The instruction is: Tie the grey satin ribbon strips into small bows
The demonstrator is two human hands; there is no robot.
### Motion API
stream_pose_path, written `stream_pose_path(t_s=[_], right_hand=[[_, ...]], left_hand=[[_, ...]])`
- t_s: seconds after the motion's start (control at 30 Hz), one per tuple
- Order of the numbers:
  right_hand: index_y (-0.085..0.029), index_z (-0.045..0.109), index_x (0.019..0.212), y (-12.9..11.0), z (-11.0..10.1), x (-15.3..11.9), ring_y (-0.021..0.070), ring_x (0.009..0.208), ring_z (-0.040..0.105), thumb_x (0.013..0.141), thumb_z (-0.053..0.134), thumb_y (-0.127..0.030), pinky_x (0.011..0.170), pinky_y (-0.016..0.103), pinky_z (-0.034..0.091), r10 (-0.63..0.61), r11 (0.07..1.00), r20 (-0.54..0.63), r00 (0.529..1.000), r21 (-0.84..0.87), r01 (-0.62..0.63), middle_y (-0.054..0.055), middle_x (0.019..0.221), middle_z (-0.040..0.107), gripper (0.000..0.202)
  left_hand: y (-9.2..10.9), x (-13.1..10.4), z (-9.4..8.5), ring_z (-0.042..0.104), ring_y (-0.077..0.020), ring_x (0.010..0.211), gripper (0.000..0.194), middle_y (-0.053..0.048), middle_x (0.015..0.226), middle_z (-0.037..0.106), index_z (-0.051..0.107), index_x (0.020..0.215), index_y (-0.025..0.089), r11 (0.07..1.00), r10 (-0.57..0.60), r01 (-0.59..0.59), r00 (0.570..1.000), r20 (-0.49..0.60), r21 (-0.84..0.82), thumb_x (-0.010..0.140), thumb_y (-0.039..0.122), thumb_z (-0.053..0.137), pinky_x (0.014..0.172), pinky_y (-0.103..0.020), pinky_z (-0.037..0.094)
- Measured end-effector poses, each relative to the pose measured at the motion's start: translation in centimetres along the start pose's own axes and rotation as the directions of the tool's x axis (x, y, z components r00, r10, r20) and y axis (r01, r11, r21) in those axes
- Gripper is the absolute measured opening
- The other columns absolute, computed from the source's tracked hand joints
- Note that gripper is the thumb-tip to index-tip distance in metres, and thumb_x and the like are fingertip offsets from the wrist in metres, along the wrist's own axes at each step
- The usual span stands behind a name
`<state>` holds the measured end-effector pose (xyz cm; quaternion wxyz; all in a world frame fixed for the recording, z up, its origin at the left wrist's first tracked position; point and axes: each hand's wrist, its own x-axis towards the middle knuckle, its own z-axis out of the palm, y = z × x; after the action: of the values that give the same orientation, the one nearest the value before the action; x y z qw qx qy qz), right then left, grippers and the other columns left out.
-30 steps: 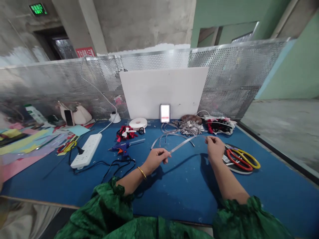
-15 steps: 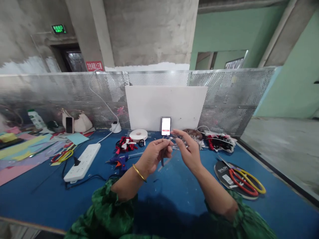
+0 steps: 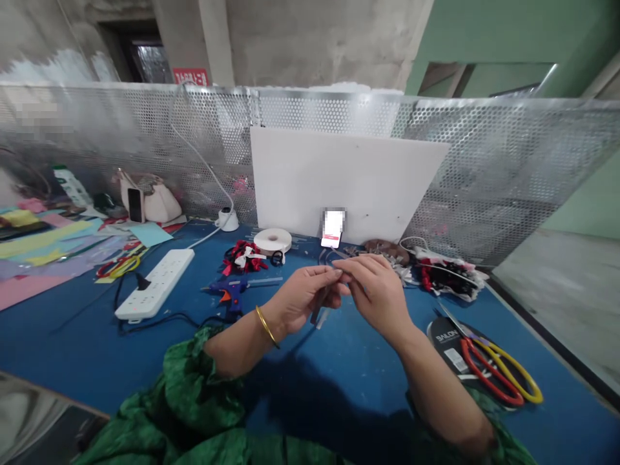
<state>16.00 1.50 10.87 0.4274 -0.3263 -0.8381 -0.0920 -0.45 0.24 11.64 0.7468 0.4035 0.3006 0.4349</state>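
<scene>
- Above the middle of the blue desk [image 3: 68, 352], I see both hands raised, their fingertips meeting in front of the chest.
- At the left hand [image 3: 303, 297], thumb and fingers pinch a narrow grey ribbon [image 3: 316, 314]; one dark length and one pale length hang below the fingers, clear of the desk.
- On the other side, the right hand [image 3: 380, 294] curves palm-inward, its fingertips against the left ones; from my view I cannot tell whether they pinch the ribbon too.
- Behind the right hand, I make out a heap of grey ribbon pieces [image 3: 403, 274], partly hidden.
- Left of the left hand lies a blue glue gun [image 3: 231, 289], with red, black and white bows [image 3: 242, 257] and a white roll [image 3: 264, 241] beyond it.
- Near the right forearm, scissors [image 3: 476, 340] with red and yellow handles lie across a dark oval piece [image 3: 442, 331] marked "BAILON".
- Straight ahead, a lit phone [image 3: 331, 231] leans against a white board [image 3: 349, 174].
</scene>
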Motion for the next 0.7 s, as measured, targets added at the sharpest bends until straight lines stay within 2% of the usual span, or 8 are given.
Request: stream_pose_path(t_s=[0.13, 0.27, 0.33, 0.47, 0.7], right_hand=[[-0.021, 0.065, 0.107, -0.27, -0.1, -0.15, 0.0193, 0.092, 0.065, 0.091, 0.046, -0.01, 0.088, 0.038, 0.046, 0.106, 0.993, -0.077, 0.991, 0.064, -0.101, 0.004, 0.095, 0.072, 0.026], [-0.023, 0.061, 0.115, -0.39, -0.43, -0.09, 0.0197, 0.103, 0.063, 0.088, 0.049, -0.009, 0.091, 0.038, 0.047, 0.106, 0.979, -0.009, 0.994, 0.174, -0.103, 0.005, 0.108, 0.07, 0.033], [-0.023, 0.063, 0.112, -0.39, -0.37, -0.13, 0.0196, 0.1, 0.064, 0.088, 0.05, -0.01, 0.091, 0.038, 0.046, 0.084, 0.984, -0.001, 0.997, 0.16, -0.082, 0.004, 0.106, 0.071, 0.03], [-0.023, 0.067, 0.101, -0.44, -0.03, -0.29, 0.0181, 0.087, 0.066, 0.092, 0.049, -0.013, 0.088, 0.037, 0.046, 0.109, 0.993, -0.105, 0.988, 0.059, -0.103, 0.002, 0.091, 0.073, 0.022], [-0.023, 0.068, 0.098, -0.53, -0.55, -0.14, 0.0175, 0.086, 0.066, 0.093, 0.052, -0.018, 0.085, 0.035, 0.046, 0.205, 0.979, -0.158, 0.966, 0.059, -0.197, 0.001, 0.091, 0.073, 0.017]], left_hand=[[0.03, -0.27, -0.01, 0.062, -0.0096, 0.058, 0.022, -0.005, 0.075, 0.068, 0.069, 0.089, 0.009, 1.0, -0.009, 0.009, 1.0, 0.01, 0.007, 0.08, 0.029, 0.069, 0.061, -0.022, 0.048], [0.25, -0.45, -0.09, 0.062, -0.0088, 0.058, 0.019, -0.004, 0.074, 0.069, 0.07, 0.09, 0.01, 1.0, 0.005, -0.005, 1.0, 0.005, -0.002, 0.082, 0.027, 0.068, 0.061, -0.021, 0.048], [0.4, -0.59, -0.03, 0.061, -0.0087, 0.057, 0.019, -0.004, 0.074, 0.069, 0.07, 0.089, 0.01, 1.0, 0.012, -0.012, 1.0, 0.013, 0.001, 0.082, 0.027, 0.068, 0.06, -0.02, 0.048], [0.45, -0.78, 0.22, 0.063, -0.0099, 0.059, 0.022, -0.006, 0.076, 0.071, 0.071, 0.092, 0.009, 1.0, 0.004, -0.005, 0.999, 0.04, 0.013, 0.083, 0.029, 0.067, 0.063, -0.022, 0.049], [0.26, -0.54, 0.11, 0.068, -0.0162, 0.075, 0.035, -0.01, 0.087, 0.074, 0.071, 0.096, 0.011, 1.0, -0.018, 0.017, 0.999, 0.037, 0.017, 0.088, 0.042, 0.058, 0.079, -0.031, 0.051]])
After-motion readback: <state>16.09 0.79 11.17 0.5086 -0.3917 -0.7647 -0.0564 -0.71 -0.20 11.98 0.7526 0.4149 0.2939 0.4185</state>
